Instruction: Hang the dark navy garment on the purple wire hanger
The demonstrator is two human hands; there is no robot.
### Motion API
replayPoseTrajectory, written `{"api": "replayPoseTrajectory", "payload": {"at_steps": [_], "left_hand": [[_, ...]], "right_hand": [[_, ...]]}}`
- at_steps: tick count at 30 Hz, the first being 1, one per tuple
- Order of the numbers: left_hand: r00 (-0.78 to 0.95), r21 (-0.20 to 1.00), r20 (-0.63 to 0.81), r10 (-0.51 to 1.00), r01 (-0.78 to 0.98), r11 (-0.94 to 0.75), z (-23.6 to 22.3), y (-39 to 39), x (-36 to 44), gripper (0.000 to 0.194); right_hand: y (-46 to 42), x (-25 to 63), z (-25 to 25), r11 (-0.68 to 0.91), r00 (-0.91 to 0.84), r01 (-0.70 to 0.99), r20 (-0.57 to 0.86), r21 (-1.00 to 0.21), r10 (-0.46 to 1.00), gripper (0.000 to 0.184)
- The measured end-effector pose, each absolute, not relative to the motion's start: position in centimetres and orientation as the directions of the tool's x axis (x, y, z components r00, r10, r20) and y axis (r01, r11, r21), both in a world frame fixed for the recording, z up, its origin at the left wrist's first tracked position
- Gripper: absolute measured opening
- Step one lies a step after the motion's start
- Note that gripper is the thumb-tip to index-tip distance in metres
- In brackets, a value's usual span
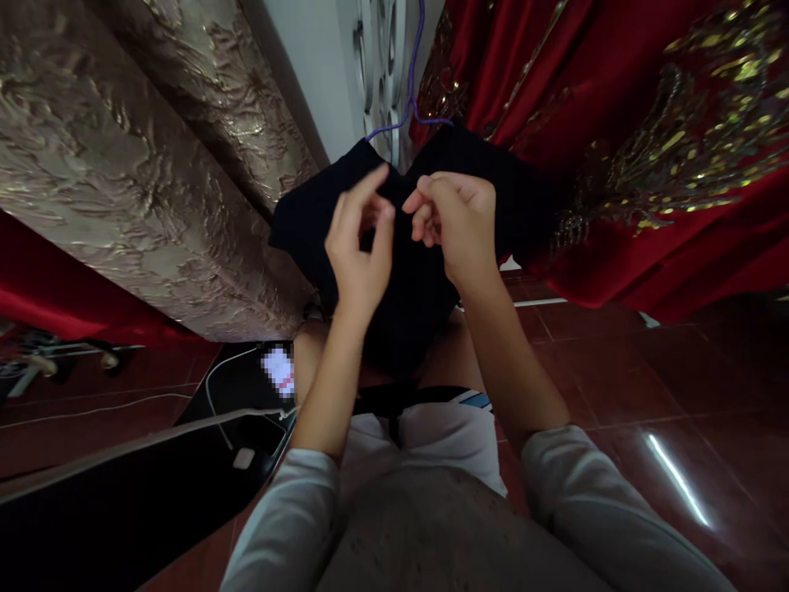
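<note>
A black garment (403, 312) hangs in front of me on a thin purple hanger (410, 99), its V-shaped neckline towards the top. My left hand (361, 247) is raised before the garment's left part, fingers curved and thumb held apart from them, with nothing visible between. Beside it, my right hand (463, 226) has its thumb and forefinger pinched together and the other fingers curled. Whatever the pinch may hold is too small to make out. Motion blurs the left fingertips slightly. Whether either hand touches the cloth I cannot tell.
Shiny beige embossed fabric (185, 164) hangs at the left. Red cloth with gold sequins (616, 189) hangs at the right. Low on the left, a black surface (154, 485) carries a lit phone (279, 372), a white charger (243, 459) and cables. Reddish tiles (647, 386) cover the floor.
</note>
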State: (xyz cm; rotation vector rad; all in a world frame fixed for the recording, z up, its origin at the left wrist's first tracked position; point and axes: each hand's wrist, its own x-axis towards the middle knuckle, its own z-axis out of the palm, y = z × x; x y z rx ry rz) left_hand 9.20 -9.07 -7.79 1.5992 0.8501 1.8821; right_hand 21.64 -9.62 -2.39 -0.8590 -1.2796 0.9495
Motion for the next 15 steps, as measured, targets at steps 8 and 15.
{"api": "replayPoseTrajectory", "payload": {"at_steps": [8,15], "left_hand": [[-0.044,0.648,0.752,0.657,0.226,-0.727,-4.5,-6.7,6.9,0.034],[-0.578,0.854,0.149,0.803,-0.335,-0.399,-9.1,0.3,-2.5,0.027]], "right_hand": [[-7.6,21.1,-9.0,0.375,0.103,0.14,0.39,-0.917,0.915,0.036],[-9.4,17.8,-13.6,0.33,-0.071,0.289,0.323,-0.899,0.944,0.032]]}}
